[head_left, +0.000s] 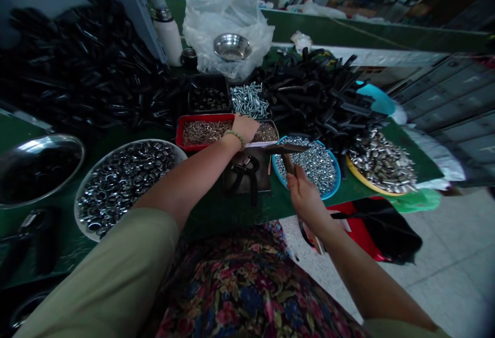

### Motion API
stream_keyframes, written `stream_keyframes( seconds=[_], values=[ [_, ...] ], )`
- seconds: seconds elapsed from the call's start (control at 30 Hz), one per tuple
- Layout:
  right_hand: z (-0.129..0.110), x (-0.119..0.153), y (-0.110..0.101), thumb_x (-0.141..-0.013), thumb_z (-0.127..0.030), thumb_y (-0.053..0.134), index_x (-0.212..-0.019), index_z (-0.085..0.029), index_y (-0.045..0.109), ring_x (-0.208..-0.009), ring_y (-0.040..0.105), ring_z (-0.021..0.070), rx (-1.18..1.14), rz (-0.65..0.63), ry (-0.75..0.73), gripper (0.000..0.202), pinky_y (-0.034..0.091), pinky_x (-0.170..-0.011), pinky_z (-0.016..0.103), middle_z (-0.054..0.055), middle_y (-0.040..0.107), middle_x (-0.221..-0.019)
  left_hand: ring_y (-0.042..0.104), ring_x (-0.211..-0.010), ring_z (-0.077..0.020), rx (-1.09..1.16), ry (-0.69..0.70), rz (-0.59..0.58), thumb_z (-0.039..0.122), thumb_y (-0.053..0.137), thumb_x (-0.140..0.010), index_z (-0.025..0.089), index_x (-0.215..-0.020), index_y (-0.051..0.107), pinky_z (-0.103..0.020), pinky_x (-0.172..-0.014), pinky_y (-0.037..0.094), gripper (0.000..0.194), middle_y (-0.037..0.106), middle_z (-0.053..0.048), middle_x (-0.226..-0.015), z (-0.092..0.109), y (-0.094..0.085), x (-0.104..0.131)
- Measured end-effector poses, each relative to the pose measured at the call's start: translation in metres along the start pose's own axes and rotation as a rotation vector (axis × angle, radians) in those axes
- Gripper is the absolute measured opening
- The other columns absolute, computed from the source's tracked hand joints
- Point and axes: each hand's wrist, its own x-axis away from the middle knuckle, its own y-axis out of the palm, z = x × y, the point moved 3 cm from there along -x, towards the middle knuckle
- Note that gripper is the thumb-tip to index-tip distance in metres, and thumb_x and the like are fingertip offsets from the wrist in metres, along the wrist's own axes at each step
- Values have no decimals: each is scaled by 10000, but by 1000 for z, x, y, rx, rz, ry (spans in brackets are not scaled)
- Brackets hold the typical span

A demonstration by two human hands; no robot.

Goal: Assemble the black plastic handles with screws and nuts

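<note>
My left hand (246,127) reaches over the small trays, between the red tray (180,134) of copper-coloured pins and a tray of tiny brownish parts (266,131). Its fingertips are too small and dim to read. In my right hand (303,193) is the wooden handle of a hammer (288,149), its head over the near edge of the blue bowl (337,175) of small shiny parts. Below my left hand, a black tool with two handles (253,186) lies on a dark metal plate (264,182).
Black parts are heaped at the left (96,64) and right (320,95). A white bowl (79,214) of metal rings, a steel bowl (79,173) and a yellow bowl (353,173) flank the work area. Behind stand bright screws (250,100), a plastic bag (201,23) and a bottle (169,41).
</note>
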Motion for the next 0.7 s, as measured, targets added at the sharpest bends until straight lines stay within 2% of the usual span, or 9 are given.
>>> stream_keyframes(
  seconds=[0.17,0.37,0.47,0.57,0.63,0.7],
  values=[
    [20,2,6,-954,-329,345,-1248,-186,504,-915,680,281,-41,31,6,364,526,-754,399,154,672,-1108,595,-988,-269,57,-28,52,146,367,-927,124,-1000,664,-409,-841,370,306,666,-165,-1017,-11,-4,2],
    [23,-1,15,-950,-352,337,-1191,-179,536,-814,679,268,-65,-6,20,357,523,-713,380,145,685,-1030,615,-879,-220,207,-77,140,203,431,-913,139,-1102,614,-318,-772,421,271,679,-108,-942,-16,1,8],
    [23,-1,16,-952,-353,333,-1163,-188,541,-788,672,261,-80,-13,18,339,515,-694,370,127,690,-962,614,-856,-214,198,-86,105,234,447,-914,121,-1034,635,-312,-769,433,249,677,-107,-908,-16,3,6],
    [22,2,15,-952,-351,335,-1149,-193,538,-782,669,260,-92,-6,8,324,508,-686,366,114,689,-920,610,-897,-210,211,-81,109,216,429,-923,103,-971,647,-317,-807,442,250,663,-125,-967,-12,-4,7],
    [23,5,14,-955,-354,337,-1149,-194,537,-776,670,255,-110,-2,2,321,506,-678,359,108,687,-899,609,-916,-193,305,-51,156,198,425,-925,119,-970,648,-311,-844,447,241,660,-108,-1009,-7,-12,20],
    [25,8,12,-959,-357,337,-1170,-198,531,-762,670,247,-125,-3,10,327,504,-663,350,103,688,-900,614,-931,-166,473,7,194,189,444,-919,150,-991,641,-291,-883,450,214,670,-64,-1017,1,-17,46]
  ],
)
